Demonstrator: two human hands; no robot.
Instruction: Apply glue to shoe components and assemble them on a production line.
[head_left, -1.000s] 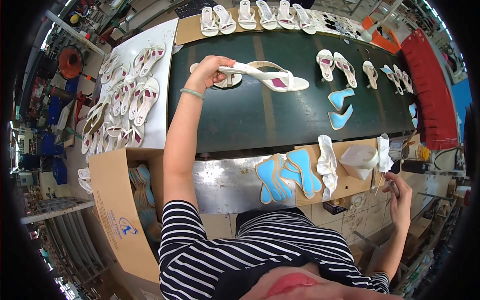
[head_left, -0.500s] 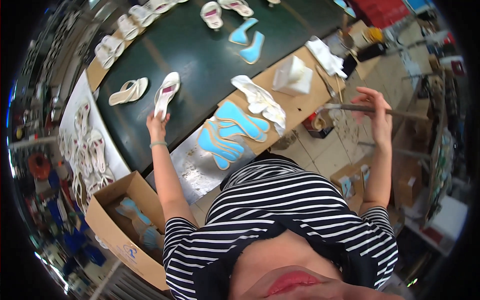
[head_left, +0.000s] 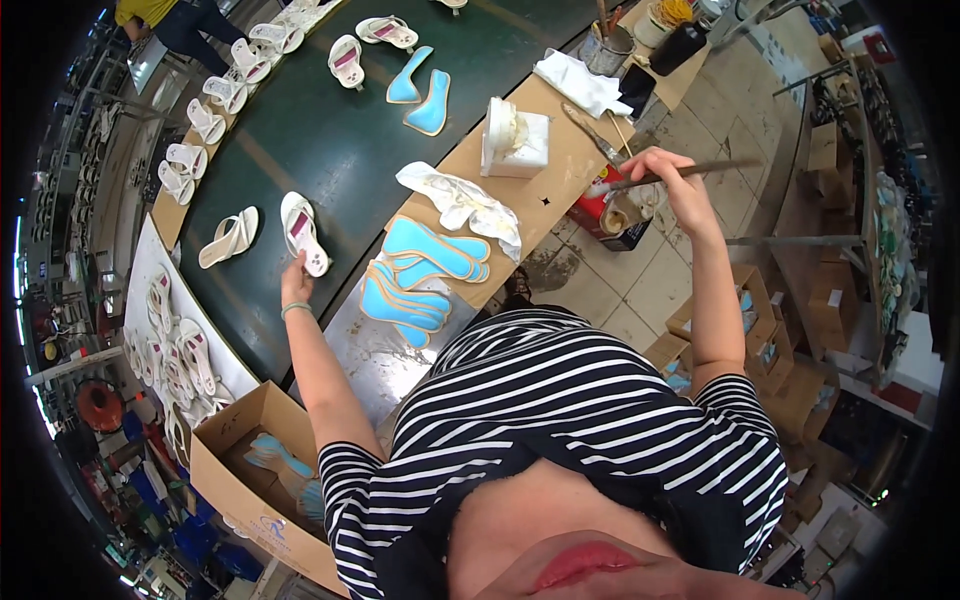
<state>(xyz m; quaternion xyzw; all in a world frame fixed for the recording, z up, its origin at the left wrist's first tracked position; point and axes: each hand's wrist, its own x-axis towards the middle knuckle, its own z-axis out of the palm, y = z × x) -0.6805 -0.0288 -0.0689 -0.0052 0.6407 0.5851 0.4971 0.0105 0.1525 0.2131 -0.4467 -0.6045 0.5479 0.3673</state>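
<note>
My left hand (head_left: 297, 281) is closed on the heel end of a white sandal (head_left: 302, 232) over the dark green belt. My right hand (head_left: 672, 182) grips a long dark brush (head_left: 722, 168) by its handle. The tip of the brush is above a red tin (head_left: 592, 207) beside the work board. To the left of the held sandal lies another white sandal (head_left: 230, 238). A fanned stack of light blue insoles (head_left: 425, 247) sits near me, partly on the board and partly on a metal plate.
A stained white tub (head_left: 518, 142) and a crumpled white cloth (head_left: 462, 207) rest on the board. More sandals (head_left: 250, 62) line the belt's far left edge. A cardboard box (head_left: 225, 440) with insoles stands at my left. Another person (head_left: 180, 25) is at the far left.
The view has shifted, with the bench now further left. My right hand has turned with the brush, its tip now over the tin. My left hand still holds the sandal.
</note>
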